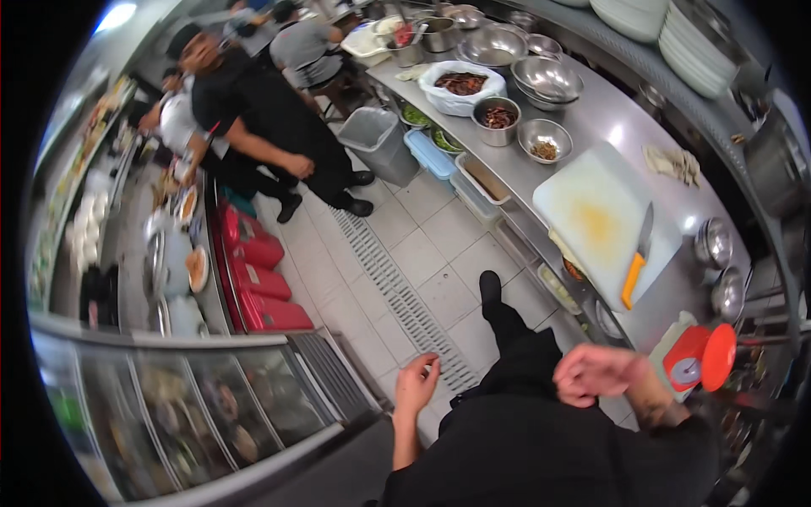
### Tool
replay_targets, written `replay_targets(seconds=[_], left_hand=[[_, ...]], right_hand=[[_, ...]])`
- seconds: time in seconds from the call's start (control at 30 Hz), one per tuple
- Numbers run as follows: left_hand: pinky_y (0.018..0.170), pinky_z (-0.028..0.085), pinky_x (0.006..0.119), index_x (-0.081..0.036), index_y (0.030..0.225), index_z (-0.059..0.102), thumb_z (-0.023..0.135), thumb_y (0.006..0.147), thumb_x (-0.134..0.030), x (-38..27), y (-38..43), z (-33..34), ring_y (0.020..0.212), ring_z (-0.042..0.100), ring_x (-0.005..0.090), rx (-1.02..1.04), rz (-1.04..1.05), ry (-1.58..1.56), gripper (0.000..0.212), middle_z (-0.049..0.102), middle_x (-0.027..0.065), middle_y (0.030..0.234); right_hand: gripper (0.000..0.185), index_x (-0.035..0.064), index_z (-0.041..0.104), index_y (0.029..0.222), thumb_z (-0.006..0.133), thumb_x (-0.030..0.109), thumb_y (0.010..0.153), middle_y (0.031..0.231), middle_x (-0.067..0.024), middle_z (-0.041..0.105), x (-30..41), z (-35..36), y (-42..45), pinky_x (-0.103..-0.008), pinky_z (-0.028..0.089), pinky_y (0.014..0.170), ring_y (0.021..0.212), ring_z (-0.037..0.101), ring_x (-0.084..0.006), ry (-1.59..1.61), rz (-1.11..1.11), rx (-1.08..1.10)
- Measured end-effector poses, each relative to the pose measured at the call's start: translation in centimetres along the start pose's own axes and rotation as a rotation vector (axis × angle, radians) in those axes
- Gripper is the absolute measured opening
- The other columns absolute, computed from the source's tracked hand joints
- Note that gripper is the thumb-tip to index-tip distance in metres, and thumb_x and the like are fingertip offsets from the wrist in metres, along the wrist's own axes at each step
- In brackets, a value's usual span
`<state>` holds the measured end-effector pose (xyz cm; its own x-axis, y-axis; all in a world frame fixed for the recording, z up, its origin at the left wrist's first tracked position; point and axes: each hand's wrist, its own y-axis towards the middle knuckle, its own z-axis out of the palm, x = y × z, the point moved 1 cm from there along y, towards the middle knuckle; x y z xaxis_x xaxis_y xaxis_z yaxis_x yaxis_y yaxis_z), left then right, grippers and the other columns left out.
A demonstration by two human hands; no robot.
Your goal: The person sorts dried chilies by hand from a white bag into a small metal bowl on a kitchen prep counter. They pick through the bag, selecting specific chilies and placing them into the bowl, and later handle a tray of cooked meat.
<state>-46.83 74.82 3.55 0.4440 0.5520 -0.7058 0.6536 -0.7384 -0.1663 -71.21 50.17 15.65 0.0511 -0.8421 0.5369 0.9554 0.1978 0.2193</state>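
My left hand (pixel 418 382) hangs loosely curled above the tiled floor, with nothing visible in it. Blurred by motion, my right hand (pixel 586 372) is half curled in front of my black clothing and also looks bare. The nearest things on that side are a red kitchen scale (pixel 687 361) and the steel counter (pixel 662 320). On the counter lies a white cutting board (pixel 573 187) with a yellow stain. A chef's knife with an orange handle (pixel 633 279) rests across the board, its blade pointing away from me.
Two people (pixel 266 120) in dark aprons stand across the aisle, near a grey bin (pixel 380 142). A drain grate (pixel 399 285) runs along the floor. Steel bowls (pixel 548 79) and a pot of dried chillies (pixel 497 130) occupy the counter. A glass-topped case (pixel 190 412) flanks my left.
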Motion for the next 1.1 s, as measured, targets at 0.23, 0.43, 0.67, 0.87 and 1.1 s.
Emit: replay_targets(seconds=[0.23, 0.43, 0.67, 0.87, 1.1], left_hand=[[0.058, 0.051, 0.036, -0.006, 0.099, 0.067, 0.064, 0.086, -0.025, -3.2, 17.0, -3.5, 0.062, 0.065, 0.0261, 0.115, 0.089, 0.174, 0.023, 0.068, 0.0139, 0.087], [0.060, 0.051, 0.037, -0.007, 0.098, 0.067, 0.064, 0.085, -0.021, -7.3, 34.1, -8.5, 0.065, 0.065, 0.0273, 0.050, 0.204, 0.193, 0.019, 0.068, 0.0110, 0.084], [0.066, 0.052, 0.040, -0.008, 0.096, 0.066, 0.062, 0.084, -0.018, -12.3, 49.5, -6.5, 0.075, 0.066, 0.0289, 0.217, 0.446, 0.207, 0.016, 0.068, 0.0094, 0.088], [0.069, 0.052, 0.040, -0.007, 0.099, 0.065, 0.061, 0.085, -0.019, -11.8, 56.3, -5.0, 0.076, 0.066, 0.0285, 0.377, 0.640, 0.114, 0.019, 0.067, 0.0106, 0.093], [0.069, 0.051, 0.046, -0.010, 0.099, 0.062, 0.056, 0.089, -0.026, -3.8, 62.7, -10.2, 0.081, 0.063, 0.0335, 0.477, 0.532, 0.172, 0.019, 0.064, 0.0099, 0.089]], right_hand=[[0.072, 0.0096, 0.038, 0.131, 0.054, 0.063, 0.086, 0.092, -0.0062, 0.044, 15.4, -11.2, 1.2, -0.0382, 0.042, 0.072, 0.081, 0.044, -0.0195, -0.148, -0.815, -0.478], [0.050, -0.0036, 0.048, 0.113, 0.057, 0.032, 0.079, 0.093, -0.0074, 0.044, 21.8, -12.0, -10.5, -0.0366, 0.032, 0.075, 0.087, 0.039, -0.0195, -0.393, -1.607, -0.633], [0.029, -0.0001, 0.053, 0.103, 0.058, 0.024, 0.089, 0.082, -0.0034, 0.048, 19.3, -13.0, -2.3, -0.0258, 0.036, 0.058, 0.070, 0.044, -0.0112, -0.168, -1.636, -1.028], [0.011, 0.0008, 0.063, 0.094, 0.064, 0.011, 0.089, 0.072, -0.0015, 0.058, 23.4, -34.0, 22.0, -0.0245, 0.044, 0.060, 0.065, 0.053, -0.0090, -1.232, -0.306, -1.475], [0.036, 0.0003, 0.053, 0.117, 0.061, 0.005, 0.082, 0.102, -0.0224, 0.053, 30.0, -50.1, 39.1, -0.0429, 0.049, 0.078, 0.091, 0.057, -0.0386, -2.114, 0.059, -1.200]])
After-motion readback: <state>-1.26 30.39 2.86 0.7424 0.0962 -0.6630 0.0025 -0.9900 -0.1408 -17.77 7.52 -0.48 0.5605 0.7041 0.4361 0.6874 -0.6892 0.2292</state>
